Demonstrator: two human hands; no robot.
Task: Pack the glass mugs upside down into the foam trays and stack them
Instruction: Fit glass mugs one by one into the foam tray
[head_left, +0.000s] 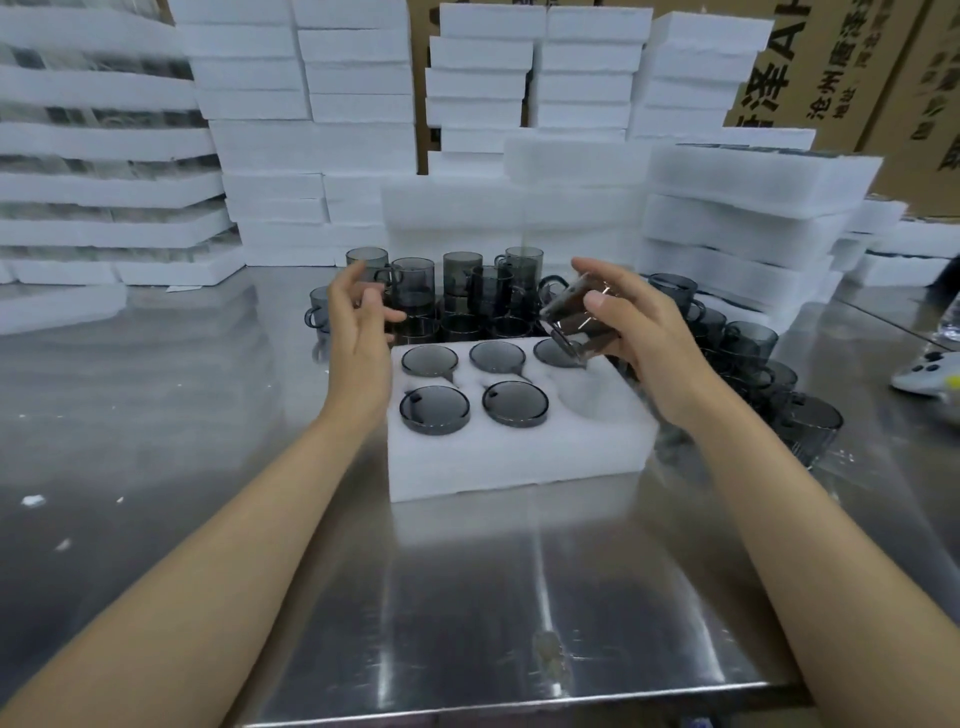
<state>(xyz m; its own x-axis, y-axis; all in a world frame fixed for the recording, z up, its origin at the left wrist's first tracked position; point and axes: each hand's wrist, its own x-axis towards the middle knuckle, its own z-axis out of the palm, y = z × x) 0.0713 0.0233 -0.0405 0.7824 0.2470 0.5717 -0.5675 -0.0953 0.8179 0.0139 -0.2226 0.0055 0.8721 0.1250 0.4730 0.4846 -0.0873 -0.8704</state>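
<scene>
A white foam tray (519, 457) lies on the steel table in front of me. Several smoky grey glass mugs sit upside down in its pockets, among them one at the front left (434, 408). The front right pocket (589, 395) is bare foam. My right hand (639, 332) grips a tilted grey mug (574, 319) above the tray's back right corner. My left hand (358, 322) hovers beside the tray's left edge with relaxed fingers, holding nothing. Loose mugs (415, 283) stand in a cluster behind the tray.
More mugs (769, 364) line the table to the right of the tray. Stacks of white foam trays (311, 130) wall the back and left. Cardboard boxes (831, 67) stand behind on the right. A white controller (924, 371) lies at the right edge.
</scene>
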